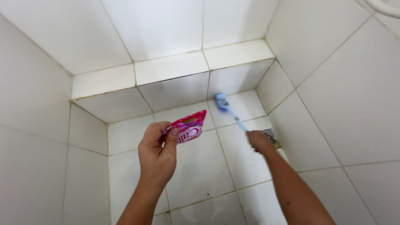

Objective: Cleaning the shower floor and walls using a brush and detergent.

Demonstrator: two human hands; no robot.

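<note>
Head view looks down into a white tiled corner. Left hand (157, 152) is raised above the floor, thumb and fingers pinched closed on the lower left corner of a small pink glossy plastic sachet (189, 127) with white lettering and a green-pink picture at its top. The sachet sticks out to the upper right of the hand, tilted, held in the air above the floor tiles, touching nothing else.

Right hand (258, 140) is blurred, fist closed round the end of the light blue plastic handle of a small scrubbing brush (227, 107). The handle runs up and to the left from the hand. The pale blue brush head with white bristles sits down on the white ceramic floor tile (246, 106) right at the foot of the low tiled step (175, 89), near the right-hand corner.

A small square metal floor drain (273, 136) sits just beside the right hand, partly hidden behind it, against the right wall (350, 96).

Step has a flat white top ledge and a vertical face, grout lines darkened. Floor grout (221, 193) is yellowish-brown, with a few dark specks on the tiles. Left wall (33, 125) is plain white tile. A white curved fixture edge (385, 7) shows at the top right corner; cannot tell what it is.
</note>
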